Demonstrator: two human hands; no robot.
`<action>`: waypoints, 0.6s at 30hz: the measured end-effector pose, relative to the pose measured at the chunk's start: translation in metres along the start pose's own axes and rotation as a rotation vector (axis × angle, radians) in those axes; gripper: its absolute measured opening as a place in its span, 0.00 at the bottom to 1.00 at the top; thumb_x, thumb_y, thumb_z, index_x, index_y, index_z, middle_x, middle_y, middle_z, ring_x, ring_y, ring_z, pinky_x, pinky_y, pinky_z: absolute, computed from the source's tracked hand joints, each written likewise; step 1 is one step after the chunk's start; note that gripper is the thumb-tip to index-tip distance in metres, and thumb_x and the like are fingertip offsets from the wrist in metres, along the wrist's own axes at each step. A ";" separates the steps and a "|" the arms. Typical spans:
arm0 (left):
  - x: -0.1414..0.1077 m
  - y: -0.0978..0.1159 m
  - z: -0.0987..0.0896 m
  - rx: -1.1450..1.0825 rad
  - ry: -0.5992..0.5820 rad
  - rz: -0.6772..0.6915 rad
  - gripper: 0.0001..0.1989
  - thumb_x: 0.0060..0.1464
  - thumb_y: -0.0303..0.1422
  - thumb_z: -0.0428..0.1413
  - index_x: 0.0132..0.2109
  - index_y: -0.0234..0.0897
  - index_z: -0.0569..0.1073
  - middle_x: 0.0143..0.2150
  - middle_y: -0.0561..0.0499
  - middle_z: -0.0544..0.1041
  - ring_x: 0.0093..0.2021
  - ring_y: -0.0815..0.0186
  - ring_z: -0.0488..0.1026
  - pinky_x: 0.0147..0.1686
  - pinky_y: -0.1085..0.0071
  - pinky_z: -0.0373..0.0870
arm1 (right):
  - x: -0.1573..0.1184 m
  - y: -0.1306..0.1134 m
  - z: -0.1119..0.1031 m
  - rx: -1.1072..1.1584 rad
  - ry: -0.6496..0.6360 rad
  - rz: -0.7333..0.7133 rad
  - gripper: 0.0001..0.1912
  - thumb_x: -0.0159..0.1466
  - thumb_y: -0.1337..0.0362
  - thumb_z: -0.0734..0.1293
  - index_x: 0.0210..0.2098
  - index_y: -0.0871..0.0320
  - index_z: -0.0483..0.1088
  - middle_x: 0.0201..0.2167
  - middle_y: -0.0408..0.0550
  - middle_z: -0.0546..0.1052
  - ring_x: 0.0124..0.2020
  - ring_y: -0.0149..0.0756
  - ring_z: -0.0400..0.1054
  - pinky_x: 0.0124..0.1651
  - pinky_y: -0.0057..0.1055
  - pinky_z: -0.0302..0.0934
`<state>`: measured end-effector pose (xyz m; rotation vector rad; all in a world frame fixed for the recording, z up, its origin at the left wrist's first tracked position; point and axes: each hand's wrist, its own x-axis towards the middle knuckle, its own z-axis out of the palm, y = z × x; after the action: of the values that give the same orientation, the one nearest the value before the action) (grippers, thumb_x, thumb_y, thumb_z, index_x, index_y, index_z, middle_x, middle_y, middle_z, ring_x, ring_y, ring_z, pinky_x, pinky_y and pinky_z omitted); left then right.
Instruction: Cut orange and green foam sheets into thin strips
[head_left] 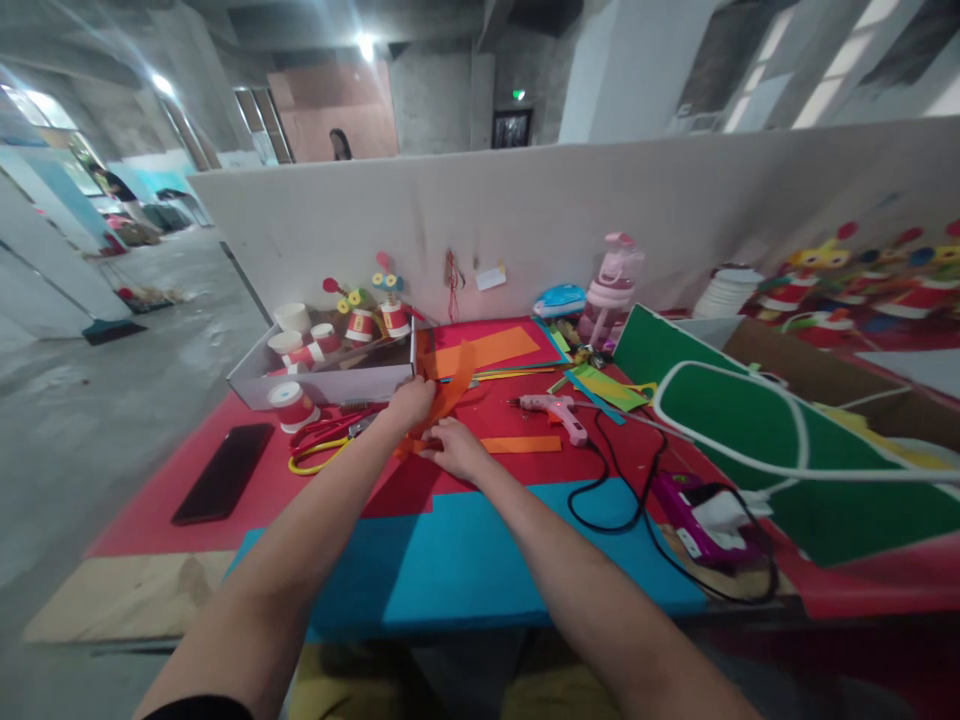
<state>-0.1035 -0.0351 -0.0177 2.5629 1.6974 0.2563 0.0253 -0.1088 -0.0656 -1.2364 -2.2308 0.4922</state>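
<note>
- The left hand (pixel 411 400) is pinching the upper part of an orange foam strip (pixel 450 392), fingers closed on it, near the middle of the bench (pixel 150 520).
- The right hand (pixel 456 450) is pressing the strip's lower end flat, fingers curled over it.
- Keeping the strip taut between both hands would likely help it bend cleanly.
- No readable writing is showing on the glue gun (pixel 553 410) or scissors (pixel 322 440).

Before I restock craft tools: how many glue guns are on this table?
1. The pink glue gun lies on the red sheet, right of both hands; its black cord trails toward the blue sheet. Others may be hidden under paper.
</note>
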 end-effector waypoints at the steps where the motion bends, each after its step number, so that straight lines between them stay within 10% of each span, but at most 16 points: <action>1: -0.001 -0.001 -0.002 -0.008 0.002 -0.008 0.13 0.59 0.31 0.58 0.49 0.30 0.74 0.49 0.38 0.75 0.47 0.59 0.75 0.48 0.62 0.72 | 0.000 0.000 -0.001 -0.008 -0.005 -0.005 0.08 0.59 0.64 0.75 0.39 0.57 0.78 0.36 0.49 0.76 0.41 0.40 0.68 0.44 0.33 0.60; 8: -0.029 -0.039 -0.036 -0.061 0.051 -0.043 0.16 0.52 0.26 0.59 0.50 0.34 0.74 0.52 0.37 0.74 0.48 0.54 0.75 0.49 0.64 0.69 | 0.000 -0.002 -0.002 -0.005 0.007 -0.029 0.06 0.60 0.65 0.74 0.37 0.57 0.77 0.37 0.49 0.76 0.43 0.40 0.68 0.46 0.34 0.59; 14: -0.093 -0.076 -0.062 -0.419 0.234 -0.132 0.21 0.55 0.40 0.56 0.53 0.34 0.72 0.47 0.41 0.78 0.46 0.53 0.76 0.47 0.61 0.70 | -0.001 0.003 0.000 0.051 0.024 -0.102 0.01 0.64 0.67 0.70 0.36 0.57 0.76 0.41 0.48 0.79 0.46 0.40 0.68 0.50 0.35 0.57; 18: -0.132 -0.091 -0.057 -0.655 0.130 -0.137 0.28 0.51 0.47 0.57 0.53 0.32 0.73 0.42 0.44 0.79 0.41 0.55 0.76 0.43 0.61 0.72 | 0.001 0.009 -0.001 0.021 -0.010 -0.145 0.04 0.65 0.69 0.68 0.35 0.58 0.76 0.37 0.48 0.78 0.43 0.38 0.68 0.47 0.33 0.57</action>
<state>-0.2461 -0.1230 0.0121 1.9774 1.4844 0.8269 0.0313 -0.1031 -0.0697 -1.0543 -2.2970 0.4651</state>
